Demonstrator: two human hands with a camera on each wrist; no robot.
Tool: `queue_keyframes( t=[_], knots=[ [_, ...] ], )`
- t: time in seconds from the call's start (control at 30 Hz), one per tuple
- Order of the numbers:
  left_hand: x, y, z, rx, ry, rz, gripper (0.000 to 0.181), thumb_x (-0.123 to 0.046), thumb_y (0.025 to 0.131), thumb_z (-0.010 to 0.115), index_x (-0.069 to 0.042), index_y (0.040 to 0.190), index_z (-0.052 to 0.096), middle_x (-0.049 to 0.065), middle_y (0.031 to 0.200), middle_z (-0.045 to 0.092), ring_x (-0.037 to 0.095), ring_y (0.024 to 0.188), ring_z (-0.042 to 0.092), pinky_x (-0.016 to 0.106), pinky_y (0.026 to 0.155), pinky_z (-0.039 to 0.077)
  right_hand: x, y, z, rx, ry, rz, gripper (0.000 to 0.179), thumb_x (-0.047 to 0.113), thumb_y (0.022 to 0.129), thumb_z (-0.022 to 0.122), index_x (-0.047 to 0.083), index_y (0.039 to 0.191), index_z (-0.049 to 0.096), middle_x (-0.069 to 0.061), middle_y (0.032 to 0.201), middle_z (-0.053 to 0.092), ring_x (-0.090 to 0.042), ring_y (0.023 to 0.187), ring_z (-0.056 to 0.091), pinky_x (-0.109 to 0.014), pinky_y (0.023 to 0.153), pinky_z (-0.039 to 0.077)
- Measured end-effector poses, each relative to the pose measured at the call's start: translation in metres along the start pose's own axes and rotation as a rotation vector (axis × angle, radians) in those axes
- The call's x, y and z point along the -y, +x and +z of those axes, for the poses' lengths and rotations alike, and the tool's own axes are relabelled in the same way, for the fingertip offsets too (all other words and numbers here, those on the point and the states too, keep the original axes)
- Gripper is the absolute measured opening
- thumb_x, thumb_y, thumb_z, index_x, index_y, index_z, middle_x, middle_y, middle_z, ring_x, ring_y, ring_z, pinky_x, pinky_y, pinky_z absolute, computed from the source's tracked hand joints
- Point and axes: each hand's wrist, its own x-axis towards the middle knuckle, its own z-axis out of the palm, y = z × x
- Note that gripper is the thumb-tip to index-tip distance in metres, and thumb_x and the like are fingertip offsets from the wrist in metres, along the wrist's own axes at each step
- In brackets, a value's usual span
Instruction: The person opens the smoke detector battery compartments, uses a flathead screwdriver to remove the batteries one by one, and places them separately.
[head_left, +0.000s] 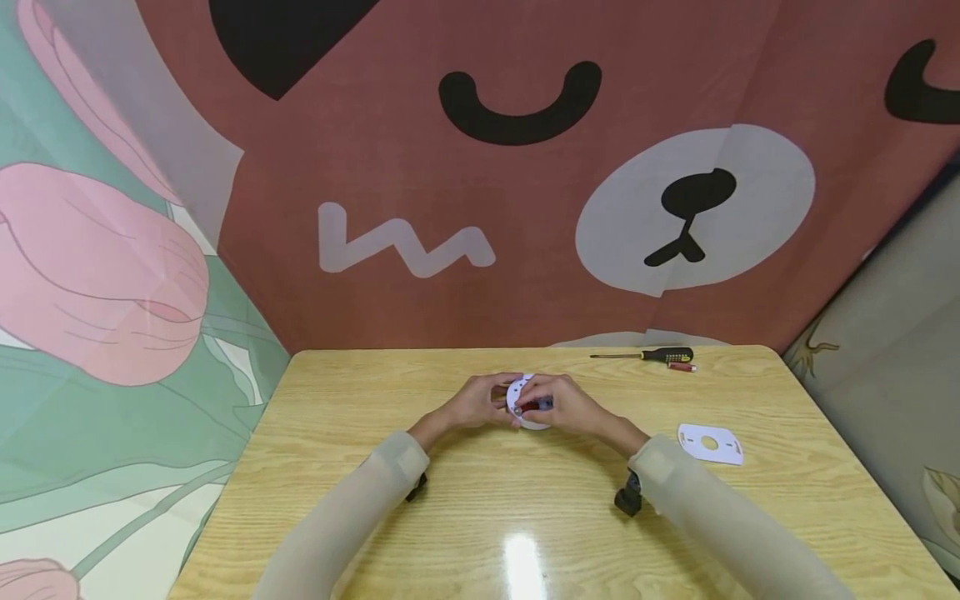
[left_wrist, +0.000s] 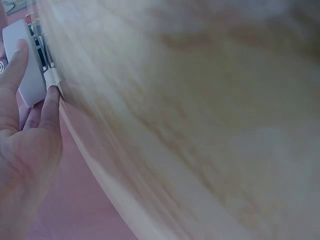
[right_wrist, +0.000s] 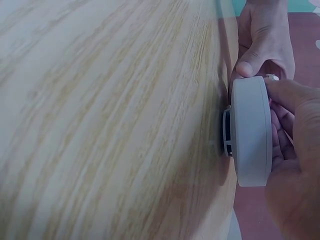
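Observation:
A round white smoke detector (head_left: 536, 423) is held near the table's far side, its flat back towards me. My left hand (head_left: 474, 402) grips its left edge; in the left wrist view the thumb lies on the white casing (left_wrist: 31, 75) and fingers touch the vented part. My right hand (head_left: 573, 406) pinches a small red battery (head_left: 529, 407) against the detector's back. The battery's metal end (right_wrist: 271, 77) shows past the right fingertips in the right wrist view. Much of the battery and its seat is hidden by my fingers.
A black and yellow screwdriver (head_left: 667, 355) lies at the back right of the wooden table (head_left: 510, 500), with another red battery (head_left: 681, 367) just beside its handle. Further right lies a white mounting plate (head_left: 692, 440) with a round central hole. A patterned cloth hangs behind the table.

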Motion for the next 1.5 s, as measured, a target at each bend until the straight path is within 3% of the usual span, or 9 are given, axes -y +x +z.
queue_keyframes(
  t=[0.33,0.73,1.1,1.27,1.5],
  knots=[
    [0.0018,0.0,-0.0016,-0.001,0.014,0.012,0.087,-0.011,0.083,0.092,-0.003,0.158,0.048,0.014,0.153,0.057,0.027,0.134,0.063,0.028,0.103,0.055,-0.0024,-0.0007,0.0031,-0.02,0.025,0.002,0.017,0.004,0.091,0.084,0.003,0.108,0.084,-0.007,0.109,0.08,-0.024,0.102,0.074,-0.038,0.088,0.062],
    [-0.0008,0.0003,-0.0002,-0.012,-0.009,-0.001,0.085,-0.01,0.083,0.092,-0.005,0.157,0.05,0.015,0.152,0.058,0.028,0.134,0.062,0.033,0.104,0.055,-0.003,-0.0027,0.006,-0.084,0.078,-0.019,0.016,-0.004,0.087,0.084,0.001,0.102,0.084,-0.008,0.104,0.079,-0.023,0.097,0.074,-0.031,0.083,0.062],
    [-0.0013,0.0001,0.0011,-0.021,-0.014,-0.001,0.083,-0.008,0.081,0.093,-0.006,0.155,0.053,0.014,0.151,0.06,0.028,0.133,0.063,0.033,0.103,0.055,-0.0049,-0.0056,0.004,-0.108,0.187,0.075,0.018,-0.005,0.084,0.086,0.001,0.101,0.084,-0.011,0.104,0.078,-0.025,0.096,0.072,-0.031,0.082,0.062],
    [-0.0032,0.0004,0.0005,-0.021,0.001,-0.002,0.084,-0.008,0.082,0.093,-0.006,0.156,0.052,0.014,0.153,0.058,0.026,0.133,0.063,0.032,0.104,0.055,-0.0055,-0.0056,0.0025,-0.13,0.189,0.114,0.019,-0.005,0.083,0.087,0.004,0.099,0.085,-0.009,0.102,0.078,-0.023,0.096,0.071,-0.025,0.083,0.059],
    [-0.0036,0.0002,0.0007,-0.012,0.0,-0.007,0.084,-0.008,0.083,0.092,-0.005,0.156,0.051,0.015,0.153,0.058,0.026,0.134,0.063,0.032,0.104,0.055,-0.0059,-0.0053,0.0003,-0.154,0.164,0.102,0.02,-0.006,0.08,0.089,0.004,0.098,0.085,-0.009,0.1,0.078,-0.025,0.095,0.071,-0.024,0.083,0.057]
  ],
)
